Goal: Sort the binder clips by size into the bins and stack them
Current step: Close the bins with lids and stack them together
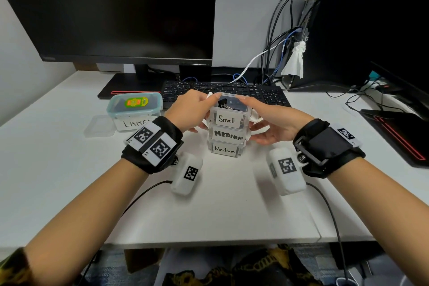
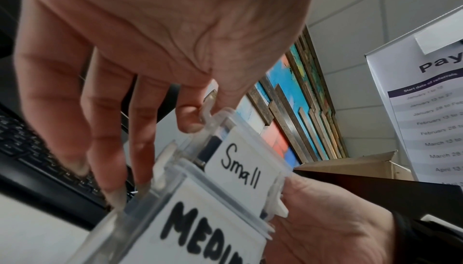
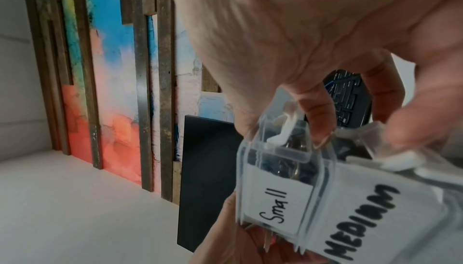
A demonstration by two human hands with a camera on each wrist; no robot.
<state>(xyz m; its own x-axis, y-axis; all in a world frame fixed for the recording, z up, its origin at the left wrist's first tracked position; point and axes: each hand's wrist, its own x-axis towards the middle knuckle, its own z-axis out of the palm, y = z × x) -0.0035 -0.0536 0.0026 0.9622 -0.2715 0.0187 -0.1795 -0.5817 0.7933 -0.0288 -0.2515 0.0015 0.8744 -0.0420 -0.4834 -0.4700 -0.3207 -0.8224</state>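
White table point(image 1: 69, 169) carries everything. At the back: dark monitor point(image 1: 111, 11), black computer tower point(image 1: 371, 30) on the right with cables point(image 1: 274, 49) hanging off it, black keyboard point(image 1: 222, 90) in front of the monitor.

Left of centre, a lidded tub labelled "LARGE" point(image 1: 134, 107), with a loose clear lid point(image 1: 98, 126) lying flat just beside it.

Centre: stack of three clear bins. Bottom bin "Medium" point(image 1: 224, 150), middle bin "MEDIUM" point(image 1: 228, 137), top bin "Small" point(image 1: 228, 119). All three sit squarely one on another, upright. Small bin is lidded; black binder clips point(image 1: 222, 101) show through its clear wall and top.

Left hand point(image 1: 190, 109) grips the left side of the small bin: thumb and index finger pinch the white side latch point(image 2: 208, 112) at the lid edge, other fingers reach down the side of the stack. Right hand point(image 1: 269, 121) grips the right side: fingers curled over the lid edge and its latch point(image 3: 284, 127), thumb at the stack's lower right side.

Both wrists wear black camera straps with printed tags.
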